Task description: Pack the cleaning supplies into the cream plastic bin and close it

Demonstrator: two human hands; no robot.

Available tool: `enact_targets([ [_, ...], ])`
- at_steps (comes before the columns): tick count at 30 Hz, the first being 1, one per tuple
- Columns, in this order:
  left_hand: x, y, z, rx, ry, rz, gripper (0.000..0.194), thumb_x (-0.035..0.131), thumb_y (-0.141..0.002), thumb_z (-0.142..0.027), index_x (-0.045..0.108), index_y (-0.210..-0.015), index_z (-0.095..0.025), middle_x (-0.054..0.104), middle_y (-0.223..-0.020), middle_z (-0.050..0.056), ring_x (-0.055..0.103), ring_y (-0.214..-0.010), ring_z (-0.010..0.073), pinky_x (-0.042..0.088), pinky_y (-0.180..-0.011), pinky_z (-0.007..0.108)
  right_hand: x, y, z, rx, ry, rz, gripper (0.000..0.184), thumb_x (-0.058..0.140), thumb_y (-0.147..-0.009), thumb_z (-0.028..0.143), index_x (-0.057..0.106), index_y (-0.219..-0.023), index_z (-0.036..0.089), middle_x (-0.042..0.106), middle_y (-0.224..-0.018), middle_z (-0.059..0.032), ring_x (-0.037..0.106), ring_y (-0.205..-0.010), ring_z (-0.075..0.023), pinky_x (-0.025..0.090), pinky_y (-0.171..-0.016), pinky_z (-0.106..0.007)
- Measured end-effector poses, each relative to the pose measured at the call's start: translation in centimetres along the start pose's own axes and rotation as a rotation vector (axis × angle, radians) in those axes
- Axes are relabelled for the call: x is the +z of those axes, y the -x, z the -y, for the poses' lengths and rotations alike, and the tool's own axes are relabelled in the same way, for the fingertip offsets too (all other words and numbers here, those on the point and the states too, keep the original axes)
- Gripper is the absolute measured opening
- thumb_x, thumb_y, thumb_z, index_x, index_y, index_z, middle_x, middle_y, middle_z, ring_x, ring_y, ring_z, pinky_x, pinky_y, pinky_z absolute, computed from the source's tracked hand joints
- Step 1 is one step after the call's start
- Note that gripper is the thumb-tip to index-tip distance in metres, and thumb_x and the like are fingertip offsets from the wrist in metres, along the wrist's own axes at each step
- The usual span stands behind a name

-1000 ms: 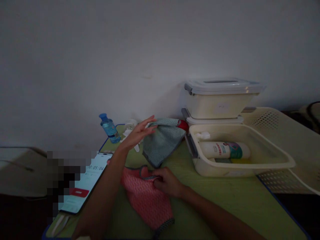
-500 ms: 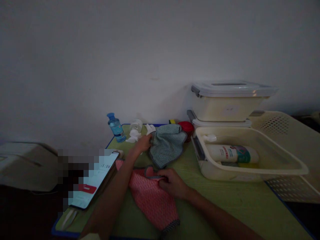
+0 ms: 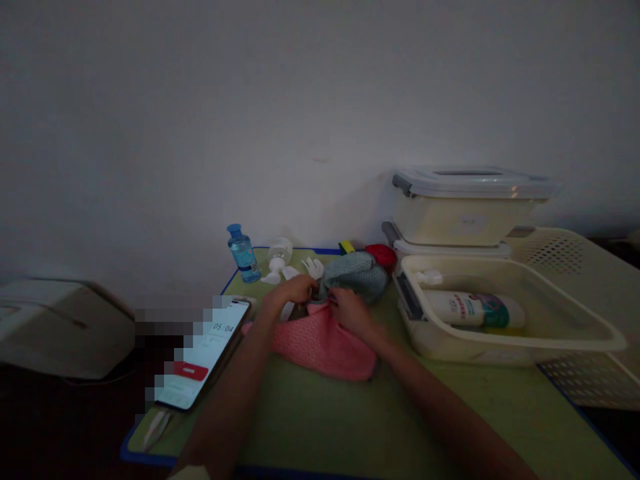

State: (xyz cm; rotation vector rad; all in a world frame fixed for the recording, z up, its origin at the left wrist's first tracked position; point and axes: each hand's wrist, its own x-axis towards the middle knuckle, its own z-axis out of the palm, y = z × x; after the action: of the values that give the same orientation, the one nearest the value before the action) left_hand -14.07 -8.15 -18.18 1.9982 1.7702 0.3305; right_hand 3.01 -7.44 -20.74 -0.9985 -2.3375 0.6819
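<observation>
A pink cloth with a dark patterned edge lies on the table, its top edge raised. My right hand is closed on that raised edge, where it meets the grey-blue cloth. The grey-blue cloth lies bunched just beyond. My left hand is closed at the left end of the grey-blue cloth, pinching it; its fingertips are partly hidden. The two hands are close together, with the cloths meeting between them.
A phone showing a timer lies at left. Behind stand a blue bottle, a clear pump bottle, a white fork-like item and a red item. At right, an open bin holds a white bottle, beside stacked lidded boxes.
My right hand has moved forward, drawing the pink cloth's edge up to the grey-blue cloth. The grey-blue cloth has become more bunched. The view has shifted slightly left.
</observation>
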Motion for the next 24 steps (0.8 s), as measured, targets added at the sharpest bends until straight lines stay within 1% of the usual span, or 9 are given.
enact_targets([
  [3,-1.1,0.2,-0.2,0.024,0.003,-0.079,0.019,0.058,-0.054,-0.001,0.065,-0.064,-0.015,0.065,-0.064,0.001,0.059,-0.061,0.0162,0.046,-0.060,0.024,-0.5,-2.2,1.1,0.049,0.044,-0.118,0.036,0.036,-0.071,-0.003,0.053,-0.098,0.013,0.056,-0.099,-0.0117,0.054,-0.093,-0.0201,0.042,-0.081,-0.033],
  [5,-2.0,0.2,0.0,0.008,-0.005,-0.220,0.024,0.056,-0.062,-0.005,0.066,-0.082,-0.016,0.067,-0.085,0.004,0.061,-0.077,0.0177,0.047,-0.072,0.027,-0.6,-3.3,1.4,0.053,0.057,-0.153,0.047,0.036,-0.069,-0.005,0.048,-0.112,0.010,0.050,-0.112,-0.0144,0.050,-0.104,-0.0201,0.040,-0.089,-0.033],
  [8,-2.8,0.2,0.9,-0.106,-0.048,-0.482,0.034,0.050,-0.074,-0.011,0.056,-0.108,-0.014,0.056,-0.114,0.013,0.052,-0.106,0.0232,0.040,-0.093,0.037,-0.2,-3.8,1.1,0.058,0.077,-0.150,0.058,0.036,-0.068,-0.006,0.039,-0.126,0.003,0.041,-0.125,-0.0216,0.042,-0.118,-0.0250,0.035,-0.097,-0.039],
  [11,-2.3,0.1,2.2,-0.271,-0.090,-0.634,0.040,0.052,-0.076,-0.015,0.047,-0.116,-0.009,0.048,-0.120,0.019,0.042,-0.119,0.0294,0.033,-0.098,0.044,0.9,-3.1,0.5,0.061,0.091,-0.145,0.062,0.033,-0.071,-0.006,0.033,-0.132,0.002,0.026,-0.137,-0.0257,0.027,-0.129,-0.0306,0.029,-0.102,-0.046],
  [14,-1.3,-0.1,3.4,-0.392,-0.101,-0.645,0.049,0.055,-0.075,-0.018,0.041,-0.121,-0.008,0.047,-0.120,0.021,0.043,-0.118,0.0304,0.037,-0.094,0.042,2.2,-1.7,-0.2,0.009,0.092,-0.158,0.066,0.032,-0.072,-0.005,0.032,-0.136,0.009,0.011,-0.146,-0.0196,0.015,-0.135,-0.0292,0.024,-0.106,-0.045],
  [17,-0.8,-0.7,4.3,-0.488,-0.098,-0.599,0.060,0.056,-0.075,-0.021,0.032,-0.129,-0.010,0.045,-0.122,0.021,0.049,-0.113,0.0307,0.042,-0.088,0.039,3.5,-0.6,-1.1,-0.066,0.084,-0.148,0.068,0.035,-0.071,-0.005,0.033,-0.136,0.014,0.007,-0.148,-0.0149,0.016,-0.134,-0.0291,0.028,-0.105,-0.045],
  [20,-1.7,-2.0,4.9,-0.555,-0.093,-0.534,0.064,0.055,-0.076,-0.023,0.027,-0.132,-0.011,0.047,-0.120,0.024,0.054,-0.107,0.0322,0.044,-0.083,0.039,4.1,-0.2,-1.6,-0.064,0.078,-0.137,0.072,0.038,-0.067,-0.006,0.033,-0.136,0.012,0.008,-0.148,-0.0159,0.020,-0.133,-0.0295,0.030,-0.104,-0.044],
  [22,-2.8,-3.2,5.0,-0.572,-0.094,-0.490,0.063,0.057,-0.075,-0.023,0.031,-0.131,-0.013,0.050,-0.118,0.023,0.054,-0.107,0.0325,0.044,-0.082,0.038,3.9,-0.1,-1.6,-0.087,0.067,-0.182,0.072,0.039,-0.066,-0.005,0.034,-0.135,0.012,0.010,-0.147,-0.0155,0.018,-0.134,-0.0278,0.029,-0.105,-0.042],
  [24,-3.7,-4.4,4.9,-0.581,-0.096,-0.460,0.063,0.062,-0.071,-0.024,0.036,-0.128,-0.015,0.052,-0.117,0.022,0.053,-0.109,0.0330,0.044,-0.083,0.037,3.3,0.0,-1.3,-0.121,0.078,-0.240,0.064,0.041,-0.067,-0.002,0.041,-0.130,0.010,0.020,-0.143,-0.0169,0.023,-0.132,-0.0263,0.030,-0.104,-0.040],
])
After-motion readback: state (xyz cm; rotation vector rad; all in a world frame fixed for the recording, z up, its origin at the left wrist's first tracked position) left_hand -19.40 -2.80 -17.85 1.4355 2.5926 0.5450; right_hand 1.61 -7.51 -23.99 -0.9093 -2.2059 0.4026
